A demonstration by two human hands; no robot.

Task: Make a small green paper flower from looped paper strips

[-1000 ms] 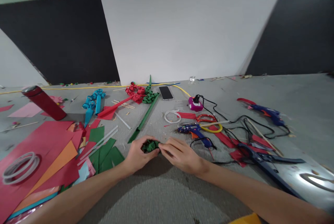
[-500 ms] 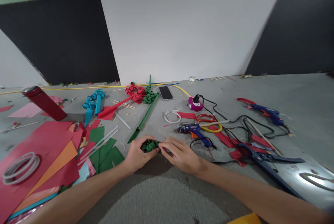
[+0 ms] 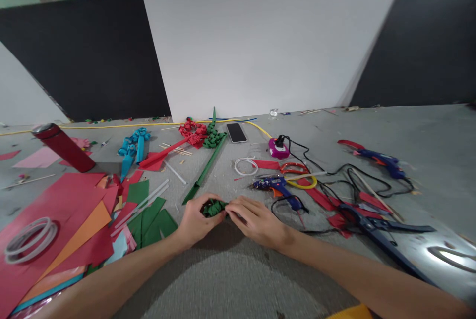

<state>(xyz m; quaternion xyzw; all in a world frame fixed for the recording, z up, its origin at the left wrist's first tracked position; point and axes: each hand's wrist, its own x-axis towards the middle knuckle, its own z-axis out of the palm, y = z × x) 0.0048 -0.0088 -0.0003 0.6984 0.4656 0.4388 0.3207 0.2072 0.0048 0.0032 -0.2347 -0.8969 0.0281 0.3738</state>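
My left hand point(image 3: 197, 220) is wrapped round a green folded-paper piece point(image 3: 213, 207), its thumb along the near side. At the piece's right end, the fingers of my right hand point(image 3: 253, 219) pinch together; the bit between those fingertips is mostly hidden. Just beyond my hands lies a long green paper stem point(image 3: 206, 169), leading up to a green folded-paper cluster point(image 3: 213, 136). A red folded-paper flower point(image 3: 193, 133) sits beside that cluster. Right of my right hand is a blue hot glue gun point(image 3: 277, 187), close to scissors with red and yellow handles point(image 3: 303, 180).
Coloured paper sheets point(image 3: 70, 210) and a coil of white tubing point(image 3: 31, 239) lie left. A red flask point(image 3: 63, 146) stands behind them. A phone point(image 3: 236, 132), purple power socket point(image 3: 278, 147), second glue gun point(image 3: 383, 160), black cables and large dark-handled cutters point(image 3: 383, 239) spread across the floor.
Little differs. My right fingertips have shifted very slightly left against the end of the green paper piece, while my left hand keeps its hold.
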